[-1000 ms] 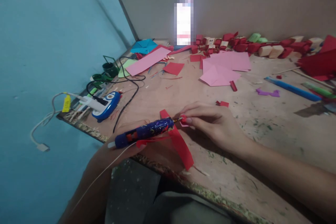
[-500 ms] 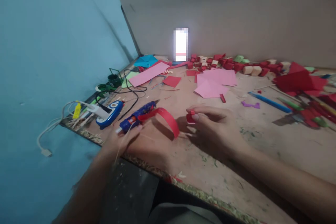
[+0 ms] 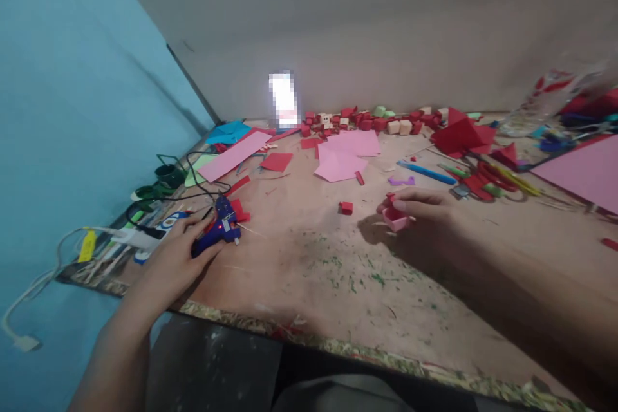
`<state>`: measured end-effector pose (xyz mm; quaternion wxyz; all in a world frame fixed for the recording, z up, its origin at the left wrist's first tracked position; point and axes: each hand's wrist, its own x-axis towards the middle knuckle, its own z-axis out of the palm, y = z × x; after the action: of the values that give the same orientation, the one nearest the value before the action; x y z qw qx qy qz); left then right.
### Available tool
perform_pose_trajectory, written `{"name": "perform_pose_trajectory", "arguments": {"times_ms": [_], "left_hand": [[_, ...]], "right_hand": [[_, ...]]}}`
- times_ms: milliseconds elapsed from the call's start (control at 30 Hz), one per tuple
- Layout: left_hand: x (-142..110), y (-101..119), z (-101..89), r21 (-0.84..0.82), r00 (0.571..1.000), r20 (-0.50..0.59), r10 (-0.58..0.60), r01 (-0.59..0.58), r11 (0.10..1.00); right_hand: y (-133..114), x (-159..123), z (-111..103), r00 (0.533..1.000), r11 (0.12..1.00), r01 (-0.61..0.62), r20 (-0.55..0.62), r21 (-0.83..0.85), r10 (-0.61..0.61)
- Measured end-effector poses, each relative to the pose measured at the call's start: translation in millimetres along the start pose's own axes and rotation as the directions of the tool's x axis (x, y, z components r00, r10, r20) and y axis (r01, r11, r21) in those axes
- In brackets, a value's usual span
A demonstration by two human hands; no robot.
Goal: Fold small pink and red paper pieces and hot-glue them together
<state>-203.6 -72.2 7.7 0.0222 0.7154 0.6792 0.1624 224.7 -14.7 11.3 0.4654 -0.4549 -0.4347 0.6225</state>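
My left hand (image 3: 181, 248) is closed around the handle of a blue hot glue gun (image 3: 223, 225) with a small red light. The gun lies low over the left of the table, with red paper (image 3: 240, 210) behind it. Between finger and thumb, my right hand (image 3: 420, 209) pinches a small pink and red folded paper box (image 3: 396, 219), held just above the table. A little red paper block (image 3: 346, 208) sits on the board to the left of that box.
Several red and cream paper blocks (image 3: 367, 121) line the back wall beside a lit phone (image 3: 284, 100). Pink paper sheets (image 3: 340, 154), a blue pen (image 3: 425, 172), a purple piece (image 3: 402, 181) and scissors (image 3: 512, 179) lie ahead. Cables (image 3: 190, 196) run along the left.
The view has swung right. My left hand has shifted onto the glue gun's handle, and the curled red strip no longer arches beside it. A red block now shows on the table.
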Motion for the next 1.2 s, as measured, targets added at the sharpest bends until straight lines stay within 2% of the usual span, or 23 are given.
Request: {"name": "perform_pose_trajectory", "arguments": {"times_ms": [67,133,167,200,233,300,367,433,500,533,633,767,833,900,967,1033,1100,1200], "left_hand": [[2,17,-11.6,0.061,0.999,-0.011,0.039,-0.038,0.997],[10,45,-20.1,-0.007,0.987,-0.102,0.125,-0.126,0.992],[18,61,-21.3,-0.047,0.979,-0.087,0.183,-0.187,0.981],[27,79,-19.7,-0.091,0.965,-0.026,0.259,-0.260,0.961],[38,96,-15.6,-0.155,0.930,0.066,0.361,-0.348,0.925],[62,125,-0.9,-0.277,0.816,0.221,0.533,-0.472,0.837],[84,146,17.6,-0.369,0.732,0.226,0.643,-0.546,0.752],[99,159,34.8,-0.467,0.610,0.203,0.766,-0.627,0.624],[106,164,48.2,-0.540,0.566,0.180,0.804,-0.627,0.562],[107,166,53.4,-0.561,0.562,0.174,0.809,-0.619,0.550],[107,167,64.0,-0.555,0.580,0.139,0.803,-0.626,0.548],[104,168,68.8,-0.536,0.621,0.095,0.778,-0.627,0.566],[100,169,67.7,-0.589,0.690,0.086,0.719,-0.547,0.595],[93,170,65.3,-0.683,0.782,0.096,0.615,-0.398,0.612],[85,170,62.9,-0.787,0.845,0.123,0.520,-0.237,0.570],[77,170,61.2,-0.859,0.862,0.113,0.494,-0.166,0.485],[71,172,59.8,-0.899,0.858,0.116,0.500,-0.123,0.421],[64,177,57.6,-0.917,0.842,0.087,0.532,-0.141,0.374]], "right_hand": [[3,0,-2,0.999,1.000,-0.012,0.050,0.009,0.011],[5,0,-1,0.994,0.999,-0.021,0.103,0.026,0.019],[5,-1,-1,0.992,0.999,-0.029,0.123,0.036,0.025],[5,-1,-1,0.990,0.998,-0.038,0.140,0.044,0.032],[5,-2,0,0.988,0.998,-0.046,0.149,0.050,0.038],[4,-4,0,0.988,0.998,-0.046,0.152,0.045,0.038],[1,-6,-1,0.986,1.000,-0.020,0.164,0.013,0.018],[-2,-9,-1,0.982,1.000,0.009,0.188,-0.016,-0.006],[-5,-11,-2,0.976,0.999,0.016,0.218,-0.042,-0.006],[-6,-12,-2,0.971,0.998,0.017,0.239,-0.061,-0.001],[-7,-14,-1,0.955,0.991,0.016,0.295,-0.133,0.024],[-3,-16,0,0.947,0.992,0.028,0.320,-0.124,0.013],[-2,-16,0,0.946,0.992,0.006,0.322,-0.127,0.036],[-4,-16,-1,0.942,0.990,-0.018,0.330,-0.140,0.064],[-8,-16,-2,0.935,0.987,0.001,0.350,-0.159,0.056],[-13,-17,-1,0.933,0.982,0.023,0.356,-0.189,0.046],[-17,-18,0,0.940,0.978,0.014,0.335,-0.206,0.057],[-21,-19,3,0.928,0.971,-0.003,0.362,-0.238,0.092]]}}
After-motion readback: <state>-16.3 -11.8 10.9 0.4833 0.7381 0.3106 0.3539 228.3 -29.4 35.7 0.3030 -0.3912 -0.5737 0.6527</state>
